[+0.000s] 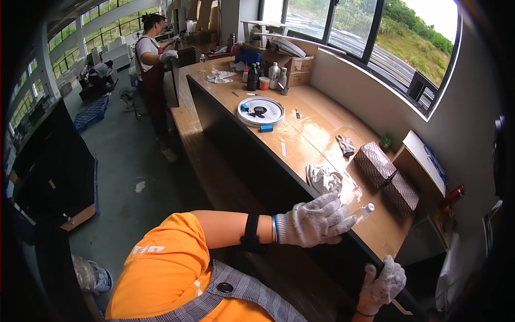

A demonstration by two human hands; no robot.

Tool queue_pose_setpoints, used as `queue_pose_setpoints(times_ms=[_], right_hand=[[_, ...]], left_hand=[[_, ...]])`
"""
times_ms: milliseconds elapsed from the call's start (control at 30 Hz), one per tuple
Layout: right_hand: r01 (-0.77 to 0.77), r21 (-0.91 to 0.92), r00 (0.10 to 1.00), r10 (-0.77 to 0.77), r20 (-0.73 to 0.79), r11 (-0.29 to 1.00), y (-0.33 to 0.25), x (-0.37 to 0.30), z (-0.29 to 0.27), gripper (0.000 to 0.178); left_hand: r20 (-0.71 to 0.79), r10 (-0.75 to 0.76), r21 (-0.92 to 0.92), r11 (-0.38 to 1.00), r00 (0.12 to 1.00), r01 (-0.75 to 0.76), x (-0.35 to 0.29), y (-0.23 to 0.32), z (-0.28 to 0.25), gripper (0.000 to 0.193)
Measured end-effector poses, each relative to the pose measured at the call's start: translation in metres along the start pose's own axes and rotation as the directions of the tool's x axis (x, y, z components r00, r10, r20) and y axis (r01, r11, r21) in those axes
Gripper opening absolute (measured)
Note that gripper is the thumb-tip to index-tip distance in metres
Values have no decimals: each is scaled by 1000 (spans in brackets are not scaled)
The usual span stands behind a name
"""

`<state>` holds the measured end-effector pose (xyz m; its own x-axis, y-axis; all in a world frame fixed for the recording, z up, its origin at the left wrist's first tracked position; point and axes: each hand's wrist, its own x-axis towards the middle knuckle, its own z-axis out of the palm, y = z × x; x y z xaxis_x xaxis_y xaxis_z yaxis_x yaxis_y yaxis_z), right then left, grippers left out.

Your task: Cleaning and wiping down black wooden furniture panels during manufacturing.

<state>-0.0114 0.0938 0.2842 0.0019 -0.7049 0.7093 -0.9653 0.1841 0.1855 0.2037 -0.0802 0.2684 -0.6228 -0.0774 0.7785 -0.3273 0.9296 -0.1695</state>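
Observation:
A long black panel (236, 145) stands on edge along the near side of the workbench. My left hand (316, 220), in a white knit glove, is over the panel's top edge with its fingers stretched out and apart. Close to its fingertips is a small clear bottle (365, 212) with a white cap; I cannot tell whether they touch. My right hand (382, 283), gloved too, is closed round the panel's edge near its right end, thumb on the near side. Just beyond my left hand lies a crumpled white cloth (323, 178).
The wooden workbench (316, 129) holds a round whitish lid (260, 111), blue blocks (266, 129), several bottles (253, 78), a loose glove (346, 145) and two patterned boxes (375, 163). A co-worker (152, 70) stands at the far left. Another dark panel (53, 166) stands left.

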Motion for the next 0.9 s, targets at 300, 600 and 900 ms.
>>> queue_pose_setpoints(times_ms=[300, 600, 900], right_hand=[[47, -230, 773, 110, 625, 972, 55, 0, 17, 39], [-263, 46, 933, 266, -242, 964, -25, 7, 24, 35], [-265, -33, 948, 255, -189, 964, -149, 83, 57, 42]], left_hand=[[-55, -217, 190, 956, 975, 224, -129, -220, -85, 62], [-105, -365, 303, 874, 925, 380, -250, -437, -158, 47], [-171, -355, 218, 896, 919, 386, -290, -539, -180, 29]])
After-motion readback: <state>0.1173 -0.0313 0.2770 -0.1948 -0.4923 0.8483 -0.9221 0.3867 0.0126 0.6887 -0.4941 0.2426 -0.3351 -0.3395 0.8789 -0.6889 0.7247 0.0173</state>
